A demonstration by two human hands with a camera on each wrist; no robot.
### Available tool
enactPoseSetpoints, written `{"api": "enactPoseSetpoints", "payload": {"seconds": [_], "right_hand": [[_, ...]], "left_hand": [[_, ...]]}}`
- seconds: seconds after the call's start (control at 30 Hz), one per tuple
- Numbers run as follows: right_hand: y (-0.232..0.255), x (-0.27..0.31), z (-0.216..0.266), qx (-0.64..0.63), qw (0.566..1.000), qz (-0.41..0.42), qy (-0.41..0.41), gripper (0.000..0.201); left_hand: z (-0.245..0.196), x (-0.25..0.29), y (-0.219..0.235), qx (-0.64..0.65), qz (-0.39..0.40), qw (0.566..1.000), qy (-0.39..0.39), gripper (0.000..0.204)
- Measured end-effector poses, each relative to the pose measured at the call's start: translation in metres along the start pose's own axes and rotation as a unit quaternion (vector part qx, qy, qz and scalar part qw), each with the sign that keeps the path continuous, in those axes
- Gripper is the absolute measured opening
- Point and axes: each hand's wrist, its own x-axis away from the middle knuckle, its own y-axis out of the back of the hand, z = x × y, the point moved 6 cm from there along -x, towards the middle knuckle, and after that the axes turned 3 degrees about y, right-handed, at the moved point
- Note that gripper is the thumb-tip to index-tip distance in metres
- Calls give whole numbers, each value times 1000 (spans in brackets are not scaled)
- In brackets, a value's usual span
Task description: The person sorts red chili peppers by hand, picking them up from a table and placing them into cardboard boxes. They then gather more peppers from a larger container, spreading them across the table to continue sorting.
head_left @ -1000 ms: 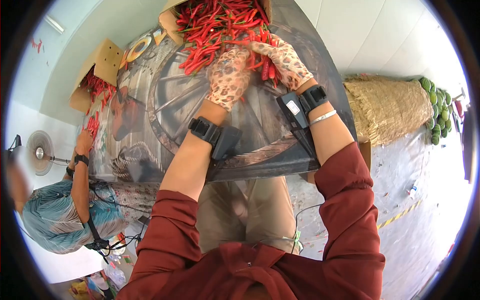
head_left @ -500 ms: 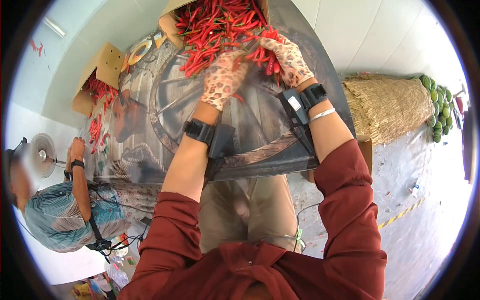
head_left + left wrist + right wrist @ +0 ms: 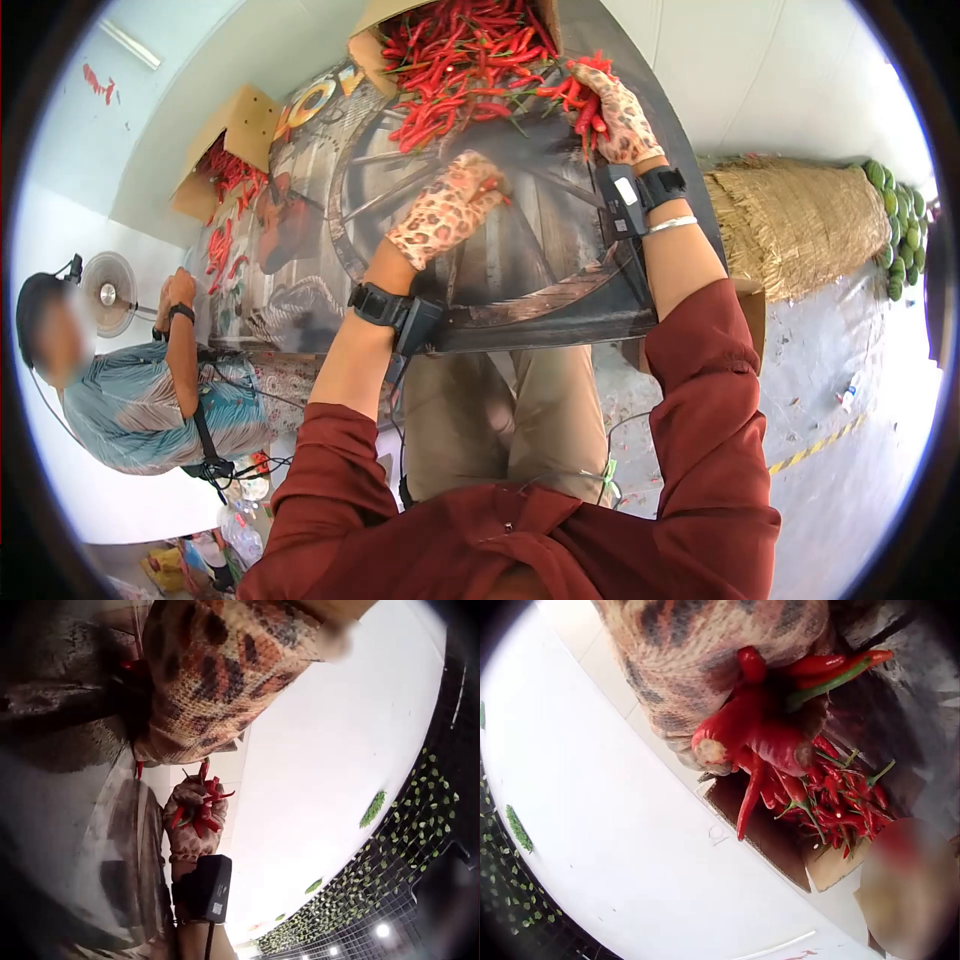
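A bunch of red chili peppers [image 3: 585,105] is gripped in my right hand [image 3: 625,125], which wears a leopard-print glove at the pile's right side. In the right wrist view, several chilies [image 3: 754,735] stick out past the curled fingers, one with a green stem. My left hand [image 3: 445,212], gloved alike, is over the middle of the table, apart from the pile. Red chili [image 3: 493,185] shows between its curled fingers; most of what it holds is hidden. Beyond both hands, a pile of red chilies [image 3: 460,65] spills from a cardboard box [image 3: 368,62] onto the table.
The table [image 3: 560,325] bears a printed wheel picture. To the left, a second box [image 3: 245,125] spills chilies near another person [image 3: 150,415]. A fan [image 3: 108,292] stands behind them. Right of the table are a straw roll [image 3: 800,225] and several green melons [image 3: 895,235].
My left hand has drawn back from the pile toward me, with chili in its fingers. My right hand has shifted slightly right with its bunch. The other person's hands have lifted off their chilies.
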Motion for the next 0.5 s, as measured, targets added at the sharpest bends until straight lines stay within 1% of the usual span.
{"api": "enactPoseSetpoints", "payload": {"seconds": [0.03, 0.07, 0.1, 0.13, 0.17, 0.2, 0.27, 0.3, 0.33, 0.37, 0.4, 0.43, 0.47, 0.5], "right_hand": [[0, 4, -3, -69, 990, -31, -115, 29], [9, -3, -15, -70, 990, -26, -116, 29], [22, -14, -20, 145, 988, 25, 41, 35], [23, -15, -21, 211, 973, 44, 79, 40], [23, -15, -22, 277, 952, 59, 118, 45], [20, -14, -19, 338, 925, 67, 159, 50], [18, -11, -13, 376, 903, 70, 195, 48], [16, -9, -9, 389, 895, 71, 206, 48], [18, -10, -12, 291, 945, 70, 134, 46], [22, -12, -18, 241, 963, 72, 97, 45], [24, -14, -23, 190, 977, 70, 60, 44], [25, -15, -20, 298, 941, 80, 138, 41], [22, -14, -17, 351, 916, 87, 175, 40], [14, -11, -10, 402, 886, 89, 213, 38]], "left_hand": [[5, 4, -2, -21, 16, 999, 31, 23], [11, 6, -4, -23, 13, 999, 34, 23], [17, 7, -1, -43, -47, 997, 31, 18], [23, 8, 2, -63, -107, 992, 27, 14], [37, 5, 10, -67, -135, 987, 56, 14], [44, 3, 15, -67, -135, 987, 55, 14], [74, 6, 34, -67, -207, 957, 191, 17], [83, 6, 39, -49, -244, 953, 175, 18], [92, 7, 43, -30, -281, 946, 160, 19], [97, 5, 45, -35, -280, 942, 181, 28], [101, 2, 47, -33, -281, 942, 182, 28], [106, -1, 47, -60, -255, 941, 212, 36], [112, -6, 47, -86, -229, 939, 241, 45], [128, -12, 44, -97, -199, 945, 240, 57]]}}
